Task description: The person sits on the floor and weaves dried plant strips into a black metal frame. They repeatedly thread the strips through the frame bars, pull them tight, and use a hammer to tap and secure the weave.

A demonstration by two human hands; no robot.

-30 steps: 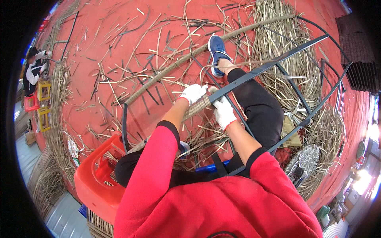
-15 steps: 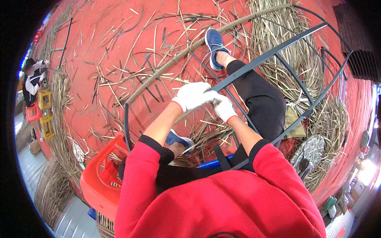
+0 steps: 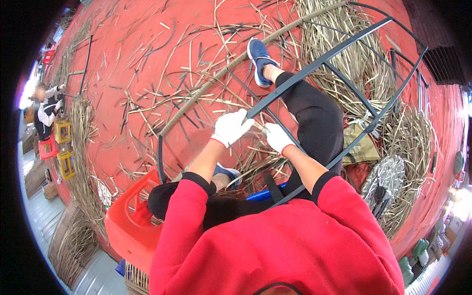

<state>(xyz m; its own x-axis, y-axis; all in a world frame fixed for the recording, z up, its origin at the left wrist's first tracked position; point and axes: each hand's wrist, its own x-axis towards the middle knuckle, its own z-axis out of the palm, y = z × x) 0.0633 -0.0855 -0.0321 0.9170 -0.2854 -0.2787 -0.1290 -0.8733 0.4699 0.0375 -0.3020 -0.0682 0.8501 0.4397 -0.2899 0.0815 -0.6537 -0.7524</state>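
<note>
At the far left, a co-worker (image 3: 45, 115) sits on a red stool (image 3: 48, 148) beside yellow crates (image 3: 63, 132). A long bundle of tan strips (image 3: 79, 137) lies just right of them, and an orange-red plastic chair (image 3: 130, 241) stands at lower left. From left of centre to the top edge runs a rail wrapped in tan strip (image 3: 216, 78), part of the dark metal frame (image 3: 305, 75) that spans the centre and upper right. Mid-frame, the white-gloved left hand (image 3: 231, 128) bends its fingers at the lower end of the frame's flat bar; I cannot tell whether it grips. Just right of it, apart, the gloved right hand (image 3: 277, 136) has curled fingers; whether it pinches a strip is unclear. Farther right lie loose strips (image 3: 339, 64), a silver-wrapped bundle (image 3: 386, 179) and, upper right, dark stacked panels (image 3: 445, 64).
</note>
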